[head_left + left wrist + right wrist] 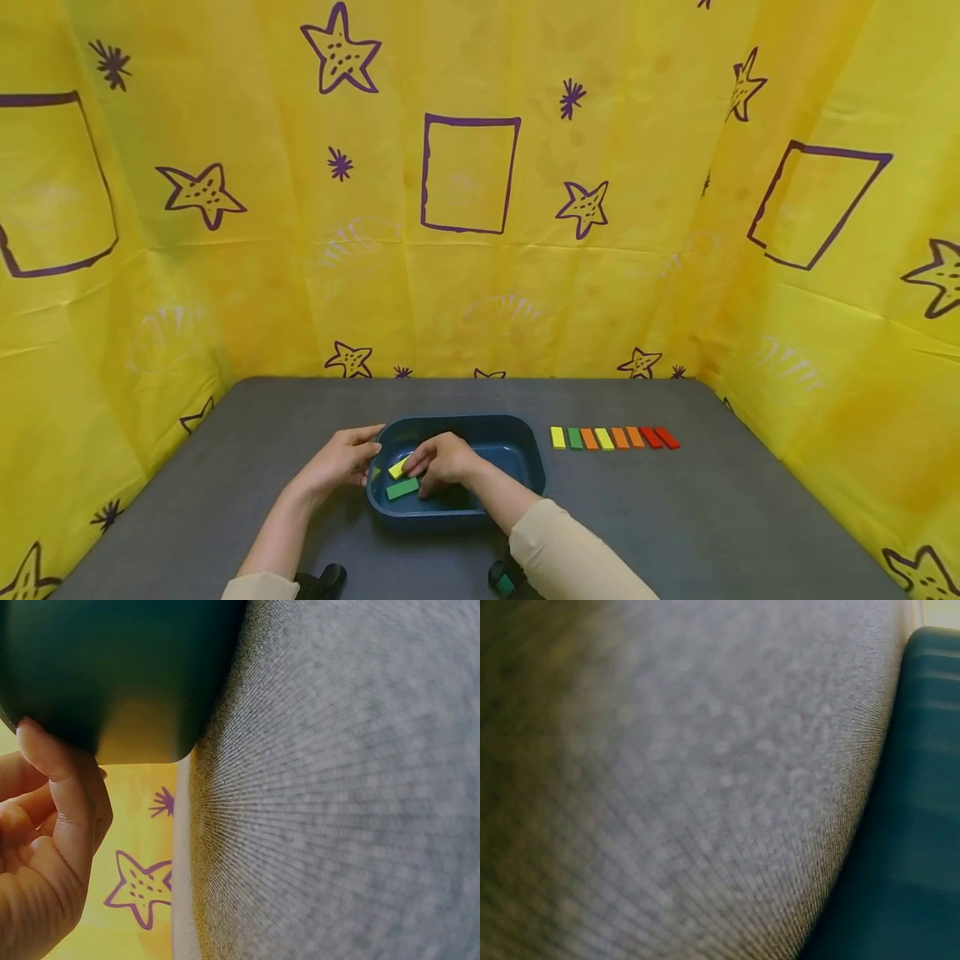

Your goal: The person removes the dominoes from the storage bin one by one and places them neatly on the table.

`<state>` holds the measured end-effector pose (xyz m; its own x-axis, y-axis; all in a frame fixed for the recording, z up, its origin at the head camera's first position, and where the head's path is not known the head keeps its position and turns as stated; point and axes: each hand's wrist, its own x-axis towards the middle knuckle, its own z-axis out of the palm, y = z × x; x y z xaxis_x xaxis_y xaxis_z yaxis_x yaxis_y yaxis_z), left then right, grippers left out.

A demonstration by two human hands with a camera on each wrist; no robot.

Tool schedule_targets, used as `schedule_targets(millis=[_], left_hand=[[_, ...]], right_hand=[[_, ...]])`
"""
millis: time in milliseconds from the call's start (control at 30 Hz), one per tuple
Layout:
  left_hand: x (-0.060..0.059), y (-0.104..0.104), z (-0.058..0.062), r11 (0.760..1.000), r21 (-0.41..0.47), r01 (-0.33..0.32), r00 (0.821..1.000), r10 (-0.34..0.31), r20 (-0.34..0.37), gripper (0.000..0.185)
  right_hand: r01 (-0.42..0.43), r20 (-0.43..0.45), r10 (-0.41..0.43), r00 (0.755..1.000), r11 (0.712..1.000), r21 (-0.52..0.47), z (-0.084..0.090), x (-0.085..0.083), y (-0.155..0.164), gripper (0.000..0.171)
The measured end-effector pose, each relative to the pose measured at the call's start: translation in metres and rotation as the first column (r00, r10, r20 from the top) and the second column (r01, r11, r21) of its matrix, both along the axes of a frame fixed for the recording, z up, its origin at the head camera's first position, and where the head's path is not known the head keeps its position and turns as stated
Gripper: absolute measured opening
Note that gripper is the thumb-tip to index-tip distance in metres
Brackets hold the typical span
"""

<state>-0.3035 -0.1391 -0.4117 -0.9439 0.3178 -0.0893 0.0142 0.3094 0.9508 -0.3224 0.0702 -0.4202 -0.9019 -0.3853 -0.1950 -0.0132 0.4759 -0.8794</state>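
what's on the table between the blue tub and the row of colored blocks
Nothing: in the head view, bare gray table separates the blue tub from the row of colored blocks.

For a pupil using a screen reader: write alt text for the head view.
A right hand reaches into a dark blue tub at a yellow block beside a green block; the left hand touches the rim. Seven coloured blocks line the grey table.

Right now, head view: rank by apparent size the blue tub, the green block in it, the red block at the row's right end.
1. Blue tub, by far the largest.
2. Green block and red block look about alike; the green one is nearer the camera, so no ranking.
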Motion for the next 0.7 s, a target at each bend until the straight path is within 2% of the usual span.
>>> schedule_targets(millis=[133, 300, 600, 700], left_hand=[[-0.0003, -0.0010, -0.0012, 1.000, 0.007, 0.007, 1.000, -0.007, -0.008, 0.053], [-0.0004, -0.0012, -0.0022, 1.000, 0.011, 0.006, 1.000, -0.006, -0.005, 0.055], [0.0021, -0.0007, -0.0009, 0.999, 0.023, 0.022, 1.000, -0.022, -0.014, 0.057], [0.0023, -0.0005, -0.0005, 1.000, 0.015, 0.020, 1.000, -0.020, -0.017, 0.056]], right_hand=[[0.002, -0.046, 0.000, 0.999, 0.999, 0.041, -0.0012, 0.0016, -0.0011, 0.033], [-0.015, -0.061, 0.019, 0.998, 0.999, 0.051, -0.0014, 0.0024, -0.0007, 0.030], [-0.050, -0.007, 0.050, 0.999, 0.998, -0.050, 0.0001, -0.0011, 0.0026, 0.029], [-0.049, -0.014, 0.049, 0.999, 0.996, -0.070, 0.0011, -0.0018, 0.0027, 0.028]])
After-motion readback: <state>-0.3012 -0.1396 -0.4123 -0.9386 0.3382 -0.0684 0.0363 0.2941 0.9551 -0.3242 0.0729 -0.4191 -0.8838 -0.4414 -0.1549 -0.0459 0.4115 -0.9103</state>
